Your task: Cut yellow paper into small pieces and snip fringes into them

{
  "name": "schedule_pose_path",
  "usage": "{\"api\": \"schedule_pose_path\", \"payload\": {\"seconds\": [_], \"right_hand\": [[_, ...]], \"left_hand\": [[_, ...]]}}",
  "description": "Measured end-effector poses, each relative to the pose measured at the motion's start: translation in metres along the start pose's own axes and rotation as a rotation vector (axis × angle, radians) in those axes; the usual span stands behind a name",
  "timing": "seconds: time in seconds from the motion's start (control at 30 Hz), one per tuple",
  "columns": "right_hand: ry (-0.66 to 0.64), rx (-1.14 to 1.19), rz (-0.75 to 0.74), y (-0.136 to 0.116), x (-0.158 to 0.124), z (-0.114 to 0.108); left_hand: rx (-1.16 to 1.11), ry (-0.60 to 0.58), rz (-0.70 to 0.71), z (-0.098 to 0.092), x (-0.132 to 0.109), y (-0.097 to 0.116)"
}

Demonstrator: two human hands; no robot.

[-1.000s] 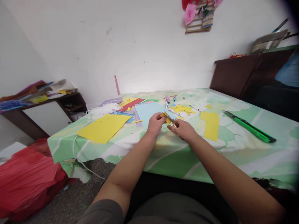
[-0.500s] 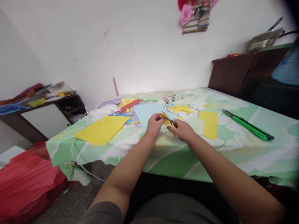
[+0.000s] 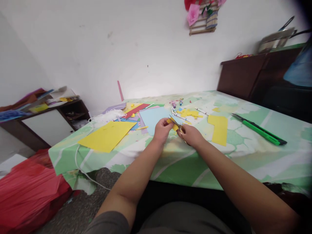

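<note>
Between the fingers of my left hand point(image 3: 162, 130) is a small piece of yellow paper point(image 3: 174, 126), held above the front of the table. My right hand point(image 3: 191, 135) is closed around the gold-handled scissors point(image 3: 181, 128), whose blades point up and left across the paper. Just behind my hands lies a light blue sheet point(image 3: 156, 118). Yellow scraps point(image 3: 190, 113) and several markers point(image 3: 173, 112) are scattered past it. A notched yellow paper point(image 3: 219, 130) rests to the right of my right hand.
A green utility knife point(image 3: 262, 131) lies on the right of the patterned tablecloth point(image 3: 246, 156). On the left are a large yellow sheet point(image 3: 107, 136), white string point(image 3: 108, 116) and a red strip point(image 3: 138, 110). A red plastic bag point(image 3: 31, 191) sits on the floor.
The scissors and the yellow piece have shifted slightly against each other, and the fingers of my right hand have drawn closer together. Both hands stay in nearly the same place.
</note>
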State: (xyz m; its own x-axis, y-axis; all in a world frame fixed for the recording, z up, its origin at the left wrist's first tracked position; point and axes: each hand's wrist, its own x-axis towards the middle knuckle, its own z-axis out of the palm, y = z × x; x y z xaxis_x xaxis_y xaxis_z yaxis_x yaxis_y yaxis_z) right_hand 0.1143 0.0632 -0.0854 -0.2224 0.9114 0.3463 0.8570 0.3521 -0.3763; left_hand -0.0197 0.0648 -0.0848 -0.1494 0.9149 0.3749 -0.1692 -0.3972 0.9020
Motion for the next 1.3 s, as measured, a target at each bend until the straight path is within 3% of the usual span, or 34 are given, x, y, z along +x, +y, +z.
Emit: {"api": "schedule_pose_path", "payload": {"seconds": [0.87,1.3], "right_hand": [[-0.008,-0.077,0.011,-0.0038,-0.0009,-0.003],[0.036,0.101,0.04,-0.0013,-0.0011,-0.0036]], "left_hand": [[-0.181,0.008,-0.093,-0.0006,-0.0014,0.0018],[-0.23,0.024,-0.125,0.0,-0.0031,0.0048]]}}
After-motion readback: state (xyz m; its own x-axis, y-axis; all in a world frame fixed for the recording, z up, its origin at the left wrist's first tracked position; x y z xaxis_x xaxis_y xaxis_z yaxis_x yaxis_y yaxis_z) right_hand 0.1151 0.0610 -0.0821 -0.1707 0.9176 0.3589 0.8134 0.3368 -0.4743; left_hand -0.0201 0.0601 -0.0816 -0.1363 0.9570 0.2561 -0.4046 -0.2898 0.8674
